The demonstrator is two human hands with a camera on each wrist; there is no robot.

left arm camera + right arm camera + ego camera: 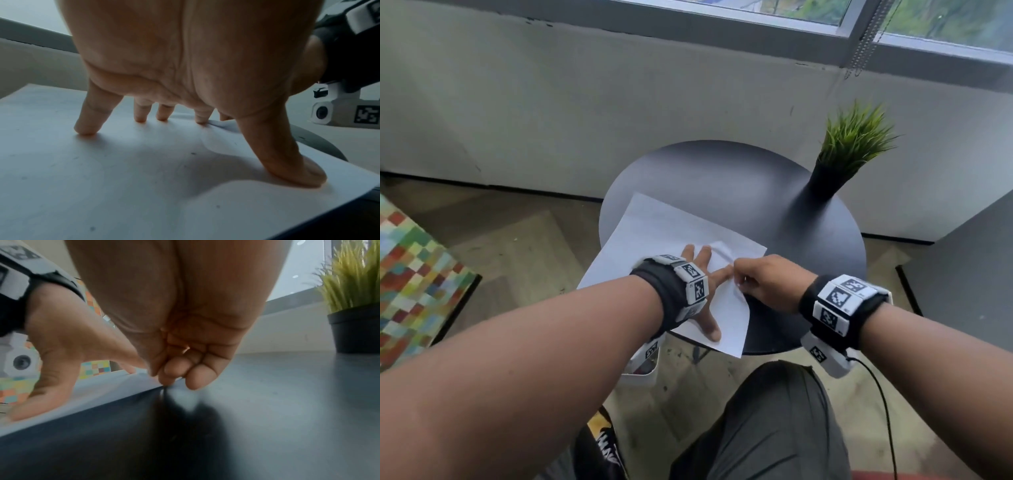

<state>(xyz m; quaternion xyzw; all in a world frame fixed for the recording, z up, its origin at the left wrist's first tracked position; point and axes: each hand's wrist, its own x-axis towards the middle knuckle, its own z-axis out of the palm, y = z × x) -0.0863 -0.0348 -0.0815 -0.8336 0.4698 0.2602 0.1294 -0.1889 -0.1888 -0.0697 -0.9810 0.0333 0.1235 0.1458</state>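
The left hand [703,265] lies spread on the white sheet of paper [661,233], fingertips and thumb pressing it flat — the sheet's near corner juts past the rim of the round dark table [722,171]. Just beside it, the right hand [767,277] curls its fingers, pinching the paper's right edge, which buckles up there. Farther back on the table stands a grassy plant [854,137] in a black pot [825,183], apart from the sheet.

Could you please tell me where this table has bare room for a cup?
Bare table lies beyond the paper, toward the far rim, and right of it, short of the plant pot. The near left is crowded: the left hand presses the paper, the right hand pinches its edge.
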